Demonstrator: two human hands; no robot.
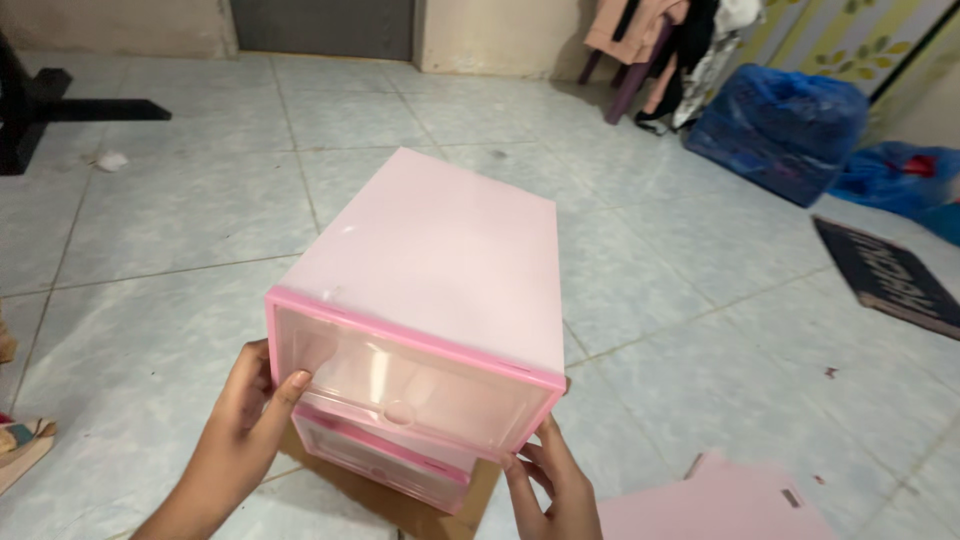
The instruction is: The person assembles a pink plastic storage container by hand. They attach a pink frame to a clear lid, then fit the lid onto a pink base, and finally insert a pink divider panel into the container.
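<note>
I have a pink plastic box (440, 255) gripped between both my hands, tilted so its front faces me. Its top and sides are smooth, matte, pale pink panels, boxy and straight-edged; the front is a clear, glossy flap (400, 385) framed in a brighter pink rim, with a small round finger notch at its lower edge. My left hand (245, 415) wraps the front left corner, thumb pressed flat on the clear flap, fingers curled around the side. My right hand (550, 480) holds the lower right corner from beneath, fingertips closed on the pink rim. Directly under this box sits a second box (385, 460) of the same make (only its clear front and pink frame show), resting on a flat brown piece of cardboard (420, 505) on the floor. The upper box seems to touch the lower one, though I cannot tell whether it is seated. The floor (180, 210) is pale, marbled, glossy tile with thin grout lines. A loose flat pink panel (715, 505) lies near my right hand. Further off sit a crinkled blue plastic bag (780, 125) and a dark doormat (885, 275).
</note>
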